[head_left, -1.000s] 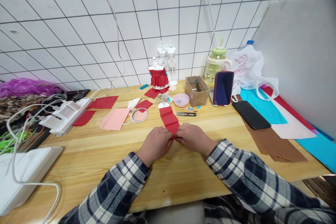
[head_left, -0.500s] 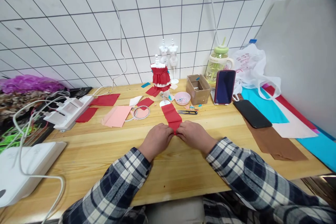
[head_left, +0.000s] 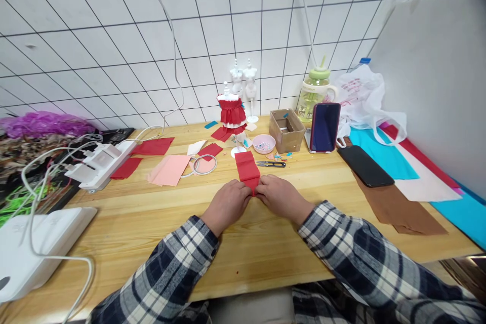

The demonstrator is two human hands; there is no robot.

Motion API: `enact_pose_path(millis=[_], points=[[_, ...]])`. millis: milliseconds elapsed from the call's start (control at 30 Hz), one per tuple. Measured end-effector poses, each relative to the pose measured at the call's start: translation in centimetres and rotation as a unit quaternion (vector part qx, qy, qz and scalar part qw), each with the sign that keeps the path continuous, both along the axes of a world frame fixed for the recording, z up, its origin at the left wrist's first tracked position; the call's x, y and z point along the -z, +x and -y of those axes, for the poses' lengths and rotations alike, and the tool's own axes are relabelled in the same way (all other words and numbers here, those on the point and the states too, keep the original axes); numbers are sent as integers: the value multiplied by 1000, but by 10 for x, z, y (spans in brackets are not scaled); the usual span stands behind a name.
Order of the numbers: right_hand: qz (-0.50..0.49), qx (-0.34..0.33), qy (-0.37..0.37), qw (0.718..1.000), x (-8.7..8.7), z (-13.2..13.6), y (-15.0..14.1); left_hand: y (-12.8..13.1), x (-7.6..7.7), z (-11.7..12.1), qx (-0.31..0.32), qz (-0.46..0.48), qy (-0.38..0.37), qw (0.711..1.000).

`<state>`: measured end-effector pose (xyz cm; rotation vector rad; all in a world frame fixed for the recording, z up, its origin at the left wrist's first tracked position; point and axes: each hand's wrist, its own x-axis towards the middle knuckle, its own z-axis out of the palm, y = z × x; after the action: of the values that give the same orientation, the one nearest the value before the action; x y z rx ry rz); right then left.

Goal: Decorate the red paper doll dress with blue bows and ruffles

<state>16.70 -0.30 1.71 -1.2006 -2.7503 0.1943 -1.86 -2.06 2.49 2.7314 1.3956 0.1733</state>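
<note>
A strip of red fabric (head_left: pixel 248 166) lies on the wooden table (head_left: pixel 243 248), its near end pinched between my two hands. My left hand (head_left: pixel 229 206) grips the left corner with closed fingers. On the other corner, my right hand (head_left: pixel 284 197) is closed the same way, fingertips almost meeting the left ones. A crease runs across the strip just beyond the fingers. Past its far end stands a small white dress form (head_left: pixel 226 90) wearing a ruffled red dress (head_left: pixel 232 111). Black thread snips (head_left: pixel 271 164) lie to the right of the strip.
Behind the snips are a pink bowl (head_left: pixel 264 144) of beads and a cardboard box (head_left: pixel 287 131). A phone (head_left: pixel 325 127) stands upright, another phone (head_left: pixel 365 165) lies on brown fabric (head_left: pixel 398 207). At left are peach fabric pieces (head_left: pixel 169 169), rings (head_left: pixel 205 164) and a power strip (head_left: pixel 110 164).
The red strip has straightened slightly, its far part shifting a little to the right and its crease flattening. Both hands keep their grip in nearly the same place.
</note>
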Motion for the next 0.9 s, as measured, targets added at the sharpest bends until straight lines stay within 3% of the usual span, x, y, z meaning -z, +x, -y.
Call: enact_pose_path(millis=[900], points=[[4,7,-4,1000,-1,-2,2,0,1,-3,7,-10,20,1000]])
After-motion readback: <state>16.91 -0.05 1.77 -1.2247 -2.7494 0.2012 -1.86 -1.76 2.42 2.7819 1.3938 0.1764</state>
